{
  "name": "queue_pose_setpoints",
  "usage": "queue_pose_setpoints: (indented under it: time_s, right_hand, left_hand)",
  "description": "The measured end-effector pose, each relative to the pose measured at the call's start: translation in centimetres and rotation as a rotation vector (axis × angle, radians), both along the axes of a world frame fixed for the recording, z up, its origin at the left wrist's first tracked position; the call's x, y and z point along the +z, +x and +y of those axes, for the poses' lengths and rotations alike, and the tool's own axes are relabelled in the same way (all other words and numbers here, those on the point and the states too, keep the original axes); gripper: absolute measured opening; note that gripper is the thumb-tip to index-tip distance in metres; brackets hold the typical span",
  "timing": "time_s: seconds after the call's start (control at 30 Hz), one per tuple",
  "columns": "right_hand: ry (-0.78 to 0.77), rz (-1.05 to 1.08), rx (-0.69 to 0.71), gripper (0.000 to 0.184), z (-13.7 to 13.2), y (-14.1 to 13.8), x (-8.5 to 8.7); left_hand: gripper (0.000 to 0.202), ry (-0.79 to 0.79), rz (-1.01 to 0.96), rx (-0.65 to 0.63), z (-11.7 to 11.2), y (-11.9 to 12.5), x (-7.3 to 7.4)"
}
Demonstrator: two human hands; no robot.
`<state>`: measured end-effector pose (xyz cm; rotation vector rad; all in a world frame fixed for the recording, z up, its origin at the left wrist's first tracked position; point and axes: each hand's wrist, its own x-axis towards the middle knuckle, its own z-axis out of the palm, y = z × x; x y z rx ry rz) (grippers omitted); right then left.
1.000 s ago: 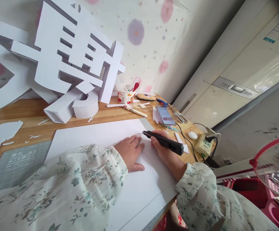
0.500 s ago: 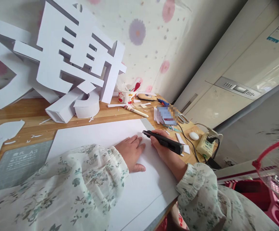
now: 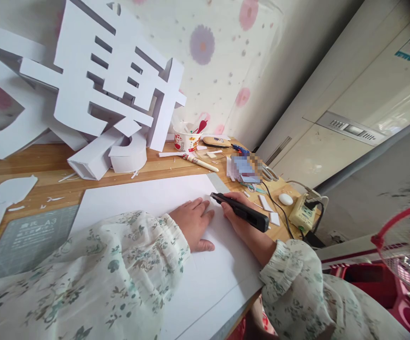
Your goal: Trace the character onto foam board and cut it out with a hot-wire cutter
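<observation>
My left hand (image 3: pixel 194 223) lies flat on a large white sheet (image 3: pixel 134 193), fingers stretched out toward the upper right. In my right hand (image 3: pixel 242 224) is a black utility knife (image 3: pixel 242 211), its blade end pointing left, close to my left fingertips. Whether the blade touches the sheet I cannot tell. Beneath the sheet is a grey cutting mat (image 3: pixel 31 241), showing at the left, at the top right corner and along the lower edge. A dark straight line runs across the sheet near the bottom.
White cut-out characters (image 3: pixel 120 71) stand at the back left. Behind the sheet are a paper tub (image 3: pixel 187 141) and a cream pen (image 3: pixel 203 164). A phone (image 3: pixel 245 169), scissors (image 3: pixel 270 174) and a power strip (image 3: pixel 302 212) lie on the right. White offcuts (image 3: pixel 266 203) are scattered about.
The knife's handle end has dipped slightly in my right hand. My left hand stays flat in the same spot on the sheet.
</observation>
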<state>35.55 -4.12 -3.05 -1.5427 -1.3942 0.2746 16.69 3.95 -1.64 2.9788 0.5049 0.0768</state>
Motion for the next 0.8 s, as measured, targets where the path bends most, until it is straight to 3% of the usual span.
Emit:
queue_pose_setpoints:
  time_s: [0.8]
  right_hand:
    - [-0.031,-0.064,-0.007,0.021,-1.8,-0.4,0.6]
  left_hand:
    - [0.084,0.001,-0.046,-0.013,0.3,0.0,-0.8]
